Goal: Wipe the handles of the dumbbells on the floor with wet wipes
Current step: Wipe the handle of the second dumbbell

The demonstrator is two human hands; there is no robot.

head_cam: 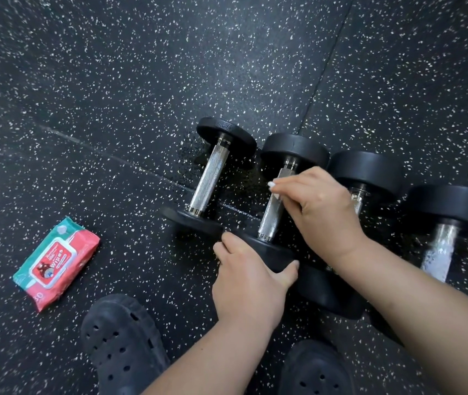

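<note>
The second dumbbell (295, 149) lies on the floor (141, 81), where the left grip (251, 283) clasps its near head, probably against rolling, while the right grip (321, 206) closes around the handle (269, 218), any wipe hidden.

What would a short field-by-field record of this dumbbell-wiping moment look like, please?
row: first dumbbell, second dumbbell, third dumbbell, fourth dumbbell, left to right on the floor
left hand: grips the near weight of the second dumbbell
right hand: fingers curled over the second dumbbell's handle; whether it holds a wipe cannot be told
wipes pack: flat on the floor, left of the row, apart from it
clogs: dark, at the bottom edge
</note>
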